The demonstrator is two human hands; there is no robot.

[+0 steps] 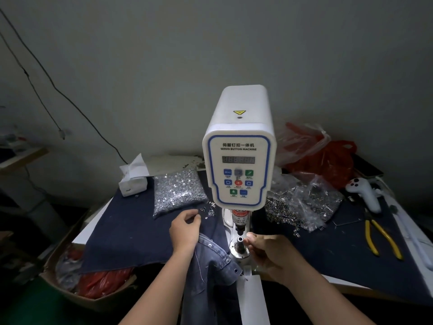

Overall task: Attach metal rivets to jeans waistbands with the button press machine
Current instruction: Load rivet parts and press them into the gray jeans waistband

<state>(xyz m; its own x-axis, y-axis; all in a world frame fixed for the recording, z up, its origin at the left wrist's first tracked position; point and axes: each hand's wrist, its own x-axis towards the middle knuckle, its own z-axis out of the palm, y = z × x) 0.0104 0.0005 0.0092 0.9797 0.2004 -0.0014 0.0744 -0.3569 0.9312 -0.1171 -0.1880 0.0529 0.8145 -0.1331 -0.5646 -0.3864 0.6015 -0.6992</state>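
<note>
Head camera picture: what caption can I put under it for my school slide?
Right hand at white servo button machine's lower metal die; left hand reaching loose silver rivets.

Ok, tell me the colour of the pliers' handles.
Yellow handles, on the right of the table; the head view shows them.

A small garment workshop, set up at a table against a bare grey wall.

A white press labelled "SERVO BUTTON MACHINE" (239, 151) stands on a table (346, 286) spread with dark denim cloth (131, 231) (jeans (210, 275) lie at its base). Clear bags of metal rivets (178, 193) and ring-shaped fittings (302, 205) flank it, with yellow-handled pliers (382, 240) to one side, red plastic bags (328, 158) behind, and a cardboard box (77, 282) of bagged stock on the floor.
</note>
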